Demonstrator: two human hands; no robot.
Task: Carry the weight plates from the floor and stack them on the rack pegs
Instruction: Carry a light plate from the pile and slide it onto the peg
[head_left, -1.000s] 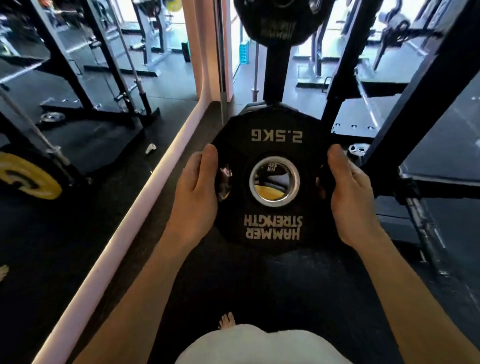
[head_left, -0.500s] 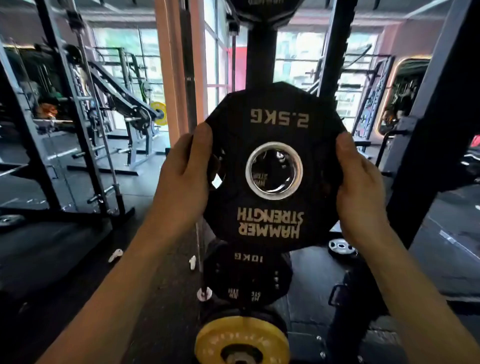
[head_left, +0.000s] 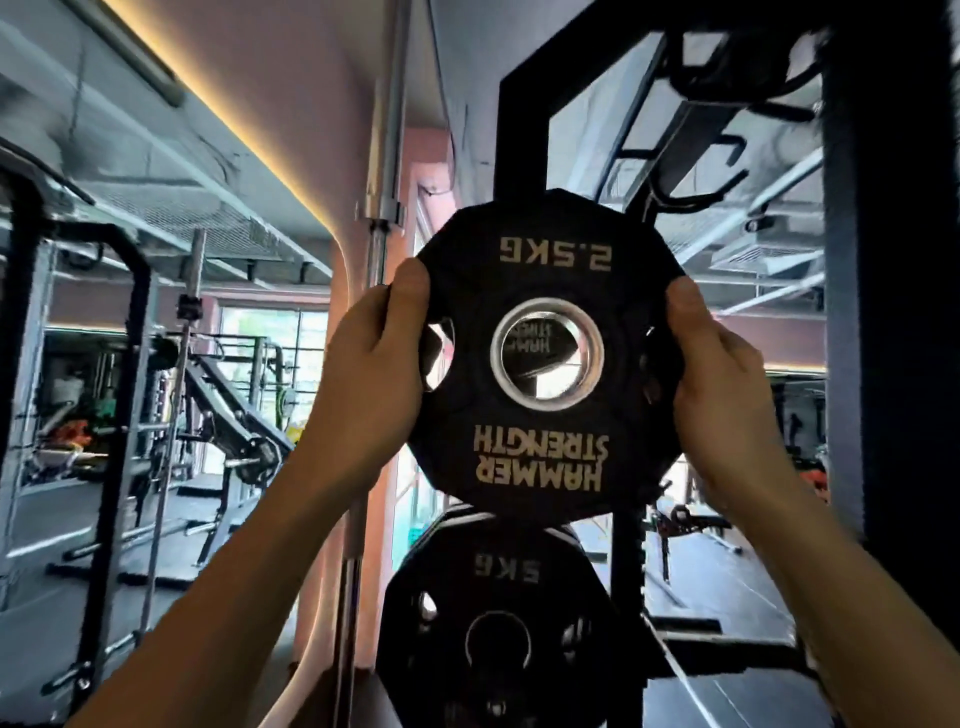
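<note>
Upright steel barbell (head_left: 383, 156) stands against a pink pillar (head_left: 358, 291), left of centre. Black power cage (head_left: 117, 364) at far left, with an inclined machine (head_left: 234, 410) behind it. Ceiling carries a warm light strip (head_left: 223, 135) and exposed ducting (head_left: 769, 249). Bright window (head_left: 260, 332) in the background; dark floor (head_left: 47, 613) below.

Black 2.5 kg plate (head_left: 545, 457) with pale gold lettering, silver-ringed hole.

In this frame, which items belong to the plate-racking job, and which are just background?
Job:
2.5 kg plate, gripped by left hand and right hand
5 kg plate racked below
black rack upright

Background:
upright barbell
squat rack on the left
</note>
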